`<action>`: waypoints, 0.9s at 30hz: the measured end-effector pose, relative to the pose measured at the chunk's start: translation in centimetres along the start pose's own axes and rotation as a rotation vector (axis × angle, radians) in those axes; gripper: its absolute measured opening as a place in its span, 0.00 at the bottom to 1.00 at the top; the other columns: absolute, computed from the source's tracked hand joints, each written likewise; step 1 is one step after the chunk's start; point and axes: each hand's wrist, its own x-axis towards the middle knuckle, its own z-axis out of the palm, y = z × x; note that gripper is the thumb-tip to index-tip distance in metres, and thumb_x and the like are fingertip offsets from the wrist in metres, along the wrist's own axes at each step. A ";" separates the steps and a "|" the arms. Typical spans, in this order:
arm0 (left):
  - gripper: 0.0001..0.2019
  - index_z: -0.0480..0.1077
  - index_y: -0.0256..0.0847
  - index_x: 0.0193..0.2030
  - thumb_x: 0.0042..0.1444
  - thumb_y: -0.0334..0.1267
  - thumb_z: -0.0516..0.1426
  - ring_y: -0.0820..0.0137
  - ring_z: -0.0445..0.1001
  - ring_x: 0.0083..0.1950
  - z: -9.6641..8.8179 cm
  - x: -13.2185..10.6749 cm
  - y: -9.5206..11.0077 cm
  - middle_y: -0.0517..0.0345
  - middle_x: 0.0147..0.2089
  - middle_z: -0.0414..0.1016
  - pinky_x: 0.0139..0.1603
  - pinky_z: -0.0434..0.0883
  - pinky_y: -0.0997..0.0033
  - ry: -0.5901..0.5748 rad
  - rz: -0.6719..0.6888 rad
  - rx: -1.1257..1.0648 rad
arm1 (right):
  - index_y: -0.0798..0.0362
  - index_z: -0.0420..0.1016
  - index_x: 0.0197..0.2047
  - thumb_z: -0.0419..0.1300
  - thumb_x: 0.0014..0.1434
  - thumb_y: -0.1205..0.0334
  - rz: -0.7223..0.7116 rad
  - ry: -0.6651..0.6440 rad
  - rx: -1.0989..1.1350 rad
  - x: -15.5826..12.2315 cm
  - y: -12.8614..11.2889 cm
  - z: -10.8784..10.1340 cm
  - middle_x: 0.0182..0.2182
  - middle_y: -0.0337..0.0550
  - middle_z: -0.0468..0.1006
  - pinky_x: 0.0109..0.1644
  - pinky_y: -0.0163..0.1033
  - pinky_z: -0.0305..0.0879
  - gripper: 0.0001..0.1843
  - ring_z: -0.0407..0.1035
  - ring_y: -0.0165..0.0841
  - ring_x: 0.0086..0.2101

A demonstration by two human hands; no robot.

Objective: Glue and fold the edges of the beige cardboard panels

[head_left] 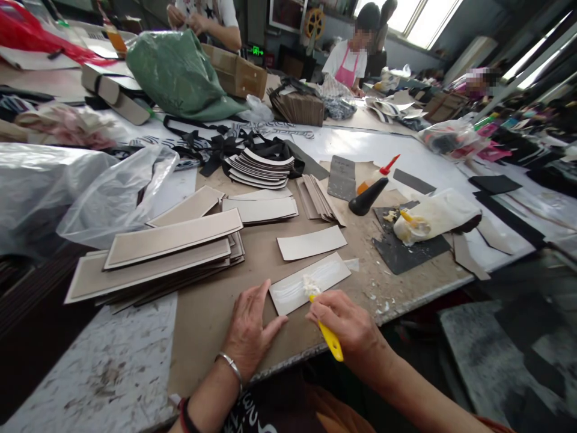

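A pale, flat strip (291, 294) of board lies near the middle of the bench's near side, slanting up toward the far right, its face streaked with wet white paste. The yellow-handled brush (332, 341) meets it with clotted bristles; the right hand (348, 322) has its fingers closed around the smooth plastic handle. The left hand (250, 328) lies at the strip's left end, thumb and forefinger spread wide at its corners, gripping nothing. The bench (205, 340) has its near edge close below both hands, and a stretch of its smooth brown covering shows between the left hand and the layered stack of long boards (171, 240) farther left. Just beyond the strip, across a narrow gap, lies a second straight-edged strip (312, 243). To the right, white flecks roughen the surface before a dark sheet (408, 255), on which a whitish, paste-crusted container (444, 210) lies tipped. Farther off stands a tilted, glossy black cone (369, 197).
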 end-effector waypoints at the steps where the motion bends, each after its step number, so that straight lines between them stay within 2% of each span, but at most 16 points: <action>1: 0.27 0.54 0.38 0.60 0.57 0.47 0.53 0.61 0.67 0.48 0.0 0.0 0.0 0.45 0.47 0.68 0.49 0.70 0.57 0.000 0.003 0.004 | 0.59 0.70 0.40 0.53 0.60 0.73 0.003 0.014 0.057 0.0 -0.2 -0.4 0.34 0.49 0.71 0.39 0.37 0.67 0.06 0.65 0.35 0.37; 3: 0.28 0.55 0.37 0.60 0.56 0.47 0.53 0.60 0.67 0.48 0.0 0.0 0.0 0.45 0.47 0.68 0.49 0.70 0.57 -0.004 0.010 0.010 | 0.59 0.69 0.42 0.53 0.59 0.73 0.000 0.046 0.052 -0.2 0.3 -1.3 0.35 0.50 0.71 0.41 0.38 0.67 0.08 0.65 0.36 0.39; 5: 0.28 0.55 0.36 0.60 0.56 0.47 0.54 0.60 0.67 0.48 -0.1 0.0 0.0 0.45 0.47 0.68 0.49 0.70 0.58 -0.011 0.015 0.011 | 0.59 0.69 0.43 0.52 0.60 0.73 0.006 0.056 -0.079 -0.5 1.6 -1.8 0.36 0.52 0.71 0.42 0.42 0.67 0.09 0.64 0.39 0.40; 7: 0.29 0.55 0.37 0.60 0.55 0.46 0.56 0.60 0.67 0.49 -0.1 0.0 0.0 0.45 0.47 0.68 0.50 0.70 0.58 -0.016 0.015 0.011 | 0.59 0.70 0.41 0.51 0.60 0.73 0.021 0.035 -0.202 -0.6 2.8 -1.7 0.35 0.52 0.71 0.42 0.44 0.68 0.08 0.65 0.40 0.39; 9: 0.29 0.54 0.37 0.60 0.54 0.45 0.57 0.60 0.67 0.49 -0.1 0.0 -0.1 0.45 0.47 0.68 0.50 0.70 0.58 -0.022 0.009 0.011 | 0.59 0.70 0.38 0.49 0.61 0.72 0.006 0.001 -0.230 -0.5 3.0 -1.0 0.34 0.52 0.71 0.41 0.44 0.68 0.09 0.65 0.41 0.38; 14: 0.29 0.54 0.38 0.61 0.54 0.43 0.57 0.60 0.68 0.49 -0.1 -0.1 -0.1 0.45 0.48 0.69 0.50 0.70 0.57 -0.033 0.001 0.016 | 0.59 0.70 0.37 0.48 0.63 0.71 -0.118 -0.018 0.057 0.4 -0.6 0.9 0.33 0.50 0.71 0.45 0.40 0.67 0.10 0.64 0.37 0.41; 17: 0.29 0.54 0.39 0.61 0.54 0.43 0.57 0.60 0.68 0.49 -0.1 -0.2 -0.1 0.46 0.48 0.69 0.50 0.70 0.57 -0.039 0.000 0.017 | 0.57 0.69 0.38 0.51 0.61 0.72 -0.107 -0.044 0.245 0.5 -1.6 1.1 0.35 0.47 0.71 0.45 0.37 0.67 0.07 0.64 0.35 0.42; 21: 0.30 0.54 0.39 0.61 0.54 0.45 0.57 0.60 0.68 0.49 0.0 -0.2 -0.1 0.46 0.48 0.69 0.51 0.69 0.57 -0.030 -0.013 0.017 | 0.54 0.69 0.41 0.53 0.60 0.72 -0.024 -0.047 0.277 -0.6 0.6 -0.1 0.37 0.46 0.70 0.44 0.38 0.66 0.08 0.64 0.34 0.42; 25: 0.29 0.55 0.39 0.60 0.54 0.46 0.57 0.60 0.68 0.49 0.0 -0.2 -0.1 0.46 0.48 0.69 0.51 0.69 0.57 -0.025 -0.017 0.026 | 0.53 0.69 0.42 0.51 0.61 0.71 0.037 0.021 0.079 -2.1 4.1 -2.2 0.37 0.47 0.71 0.43 0.41 0.67 0.09 0.66 0.35 0.40; 27: 0.29 0.55 0.38 0.60 0.54 0.47 0.56 0.60 0.68 0.49 0.0 -0.2 0.0 0.46 0.47 0.69 0.51 0.70 0.57 -0.024 -0.013 0.031 | 0.53 0.70 0.42 0.51 0.60 0.71 0.053 0.030 -0.002 -2.6 4.8 -2.9 0.36 0.48 0.71 0.42 0.41 0.68 0.09 0.67 0.36 0.40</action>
